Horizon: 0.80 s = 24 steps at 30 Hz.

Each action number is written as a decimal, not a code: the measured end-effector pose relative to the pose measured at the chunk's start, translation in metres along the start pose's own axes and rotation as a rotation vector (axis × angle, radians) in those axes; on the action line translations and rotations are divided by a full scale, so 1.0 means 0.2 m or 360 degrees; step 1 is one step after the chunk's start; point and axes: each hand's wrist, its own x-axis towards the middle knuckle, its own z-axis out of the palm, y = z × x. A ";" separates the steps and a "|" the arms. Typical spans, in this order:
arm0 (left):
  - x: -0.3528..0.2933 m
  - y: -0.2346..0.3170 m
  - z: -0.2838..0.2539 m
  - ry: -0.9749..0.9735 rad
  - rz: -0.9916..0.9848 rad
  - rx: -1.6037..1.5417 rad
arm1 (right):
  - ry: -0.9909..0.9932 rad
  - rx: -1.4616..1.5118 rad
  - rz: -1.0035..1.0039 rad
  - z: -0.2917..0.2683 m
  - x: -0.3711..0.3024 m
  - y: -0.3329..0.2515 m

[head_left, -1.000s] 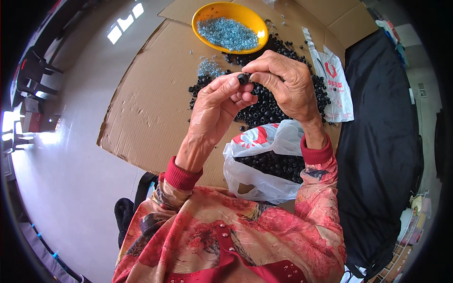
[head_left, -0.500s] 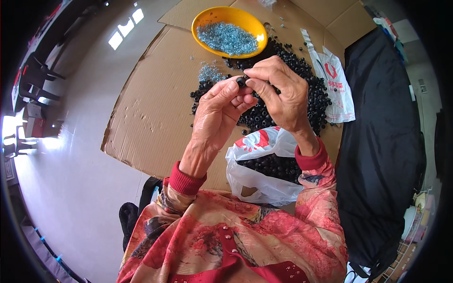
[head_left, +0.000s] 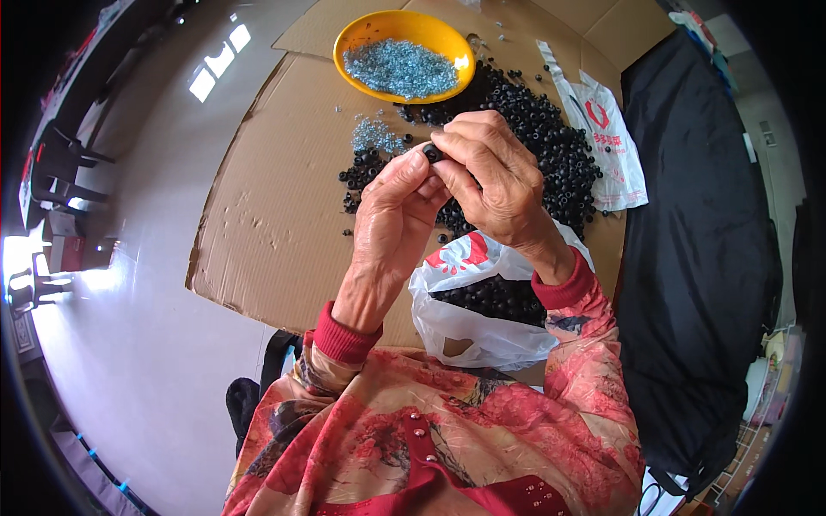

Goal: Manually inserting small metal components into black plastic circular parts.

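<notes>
Pinched between the thumb and fingers of my left hand (head_left: 391,202) is a small black round part (head_left: 432,153) with a hole in its middle. My right hand (head_left: 499,176) closes in from the other side, its thumb and forefinger touching or almost touching that part. Anything small between the right fingertips is hidden. Under and beyond both hands spreads a heap of similar black round parts (head_left: 559,159). A little pile of tiny clear-blue pieces (head_left: 374,135) lies left of the heap.
A yellow bowl (head_left: 469,73) of clear-blue pieces stands at the far side of the cardboard sheet (head_left: 258,198). Nearer me sits an open white plastic bag (head_left: 495,340) with black parts inside. A flattened white bag (head_left: 615,138) lies right, beside a long black cover (head_left: 688,258).
Both hands have shifted slightly left in the picture, as have the bowl and heap. The right fingers have come closer over the black part, which my left hand still holds.
</notes>
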 end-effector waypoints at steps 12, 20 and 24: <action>0.02 -0.06 0.02 0.0149 -0.0063 0.0034 | 0.0077 0.0040 -0.0073 0.01 -0.06 0.05; 0.07 -0.09 -0.10 0.0176 -0.0059 0.0115 | -0.0177 -0.0006 0.0020 0.03 -0.12 0.11; 0.07 -0.10 -0.17 0.0034 -0.0108 0.0046 | -0.0189 0.0008 0.0080 -0.01 -0.12 0.10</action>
